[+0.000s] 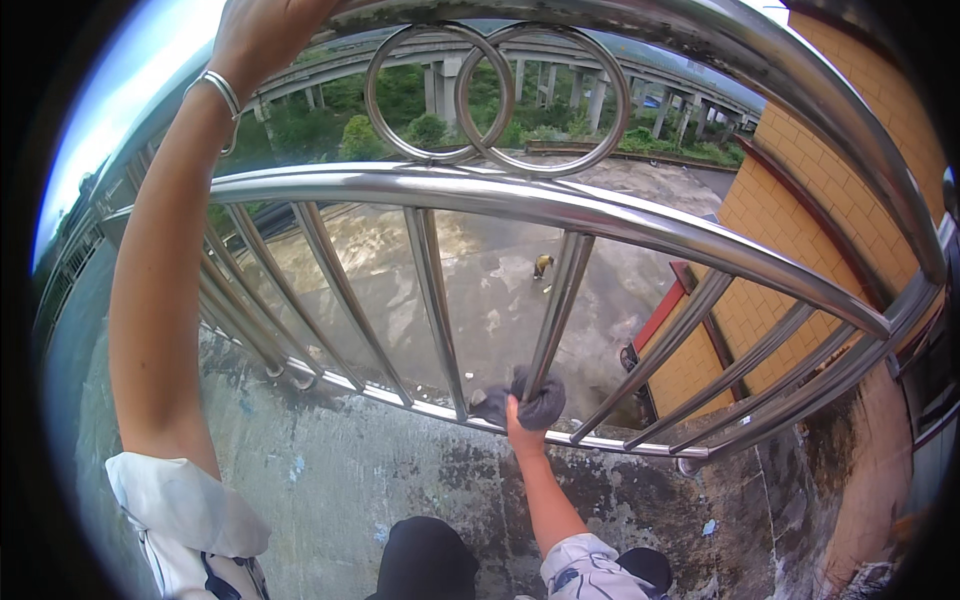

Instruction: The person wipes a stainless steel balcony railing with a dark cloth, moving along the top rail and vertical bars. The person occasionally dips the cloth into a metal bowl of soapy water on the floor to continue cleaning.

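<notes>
A dark cloth [541, 401] is bunched around the lower end of an upright bar [559, 315] of a stainless steel railing, and my right hand [525, 431] grips it there. Part of the cloth hangs to the left of the bar. At the top left, my left hand [274, 30] rests on the thick upper rail [525, 11]; its fingers are partly cut off by the picture's edge. A bracelet circles my left wrist. Two interlocked metal rings [484, 97] sit between the upper rail and the middle rail [450, 187].
Weathered concrete [337, 480] lies beneath the railing. Far below, a person in a yellow top stands on a paved yard [495, 300]. A yellow tiled wall [780, 187] rises at the right. An elevated concrete road [450, 67] and greenery stand beyond.
</notes>
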The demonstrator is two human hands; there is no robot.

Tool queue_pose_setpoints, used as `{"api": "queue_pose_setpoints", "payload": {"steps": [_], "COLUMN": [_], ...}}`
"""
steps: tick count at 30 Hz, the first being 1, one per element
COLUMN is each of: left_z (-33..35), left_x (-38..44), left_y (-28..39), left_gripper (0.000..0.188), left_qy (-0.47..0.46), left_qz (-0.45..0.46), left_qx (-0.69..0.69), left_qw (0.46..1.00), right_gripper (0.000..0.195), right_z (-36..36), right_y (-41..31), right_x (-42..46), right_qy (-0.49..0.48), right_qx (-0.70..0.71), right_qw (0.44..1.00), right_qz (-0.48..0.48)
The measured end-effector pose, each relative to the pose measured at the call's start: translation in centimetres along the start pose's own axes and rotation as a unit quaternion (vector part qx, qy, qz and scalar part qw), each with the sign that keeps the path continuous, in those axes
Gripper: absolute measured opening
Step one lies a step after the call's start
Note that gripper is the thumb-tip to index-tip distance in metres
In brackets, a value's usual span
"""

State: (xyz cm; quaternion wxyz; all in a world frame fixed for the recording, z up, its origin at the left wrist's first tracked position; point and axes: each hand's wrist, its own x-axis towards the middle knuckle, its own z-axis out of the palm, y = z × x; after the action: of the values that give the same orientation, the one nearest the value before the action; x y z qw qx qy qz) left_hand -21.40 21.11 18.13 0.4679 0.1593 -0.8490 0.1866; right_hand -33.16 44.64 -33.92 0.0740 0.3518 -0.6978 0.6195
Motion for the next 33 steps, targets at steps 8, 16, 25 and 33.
{"api": "queue_pose_setpoints", "payload": {"steps": [8, 16, 25, 33], "left_z": [0.5, 1.3, 0.7, 0.7], "left_x": [0.0, 0.2, 0.0, 0.0], "left_y": [2.2, 3.9, 2.6, 2.8], "left_gripper": [0.058, 0.058, 0.057, 0.056], "left_qy": [0.036, 0.073, 0.053, -0.006], "left_qz": [0.0, 0.033, 0.002, -0.022], "left_qx": [-0.048, -0.079, -0.104, -0.04], "left_qw": [0.998, 0.994, 0.993, 0.999], "right_gripper": [0.024, 0.034, 0.027, 0.041], "right_z": [-2.7, -6.0, -0.6, -0.9], "right_y": [-3.6, -16.2, 3.6, 3.5], "right_x": [5.6, 18.1, -0.9, -7.6], "right_qy": [-0.077, 0.183, -0.015, 0.077], "right_qx": [0.107, 0.091, -0.138, -0.082], "right_qw": [0.991, 0.968, 0.99, 0.968], "right_qz": [-0.005, -0.143, -0.023, 0.225]}}
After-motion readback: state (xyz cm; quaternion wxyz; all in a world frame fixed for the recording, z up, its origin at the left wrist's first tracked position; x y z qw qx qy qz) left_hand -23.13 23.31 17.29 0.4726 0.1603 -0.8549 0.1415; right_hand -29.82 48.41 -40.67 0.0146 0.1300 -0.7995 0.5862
